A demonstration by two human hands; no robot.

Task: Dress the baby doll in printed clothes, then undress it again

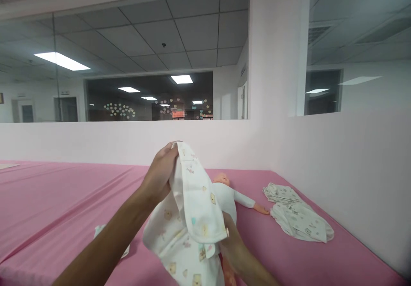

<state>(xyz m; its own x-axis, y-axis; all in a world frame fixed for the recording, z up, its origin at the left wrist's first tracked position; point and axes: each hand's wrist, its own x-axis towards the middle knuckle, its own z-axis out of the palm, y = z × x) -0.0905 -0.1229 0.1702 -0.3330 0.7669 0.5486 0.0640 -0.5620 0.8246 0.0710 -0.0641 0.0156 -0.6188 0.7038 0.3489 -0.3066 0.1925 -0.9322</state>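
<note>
Holding the cloth [201, 209] smooth needs left hand [160, 172] gripping its top, right hand [231, 239] its side (doll [225, 195] beyond)

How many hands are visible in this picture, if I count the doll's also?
3. The left hand holds the printed cloth at its top; the right hand is lower, at its edge; the doll has one hand on the pink sheet. Its other may be hidden.
</note>
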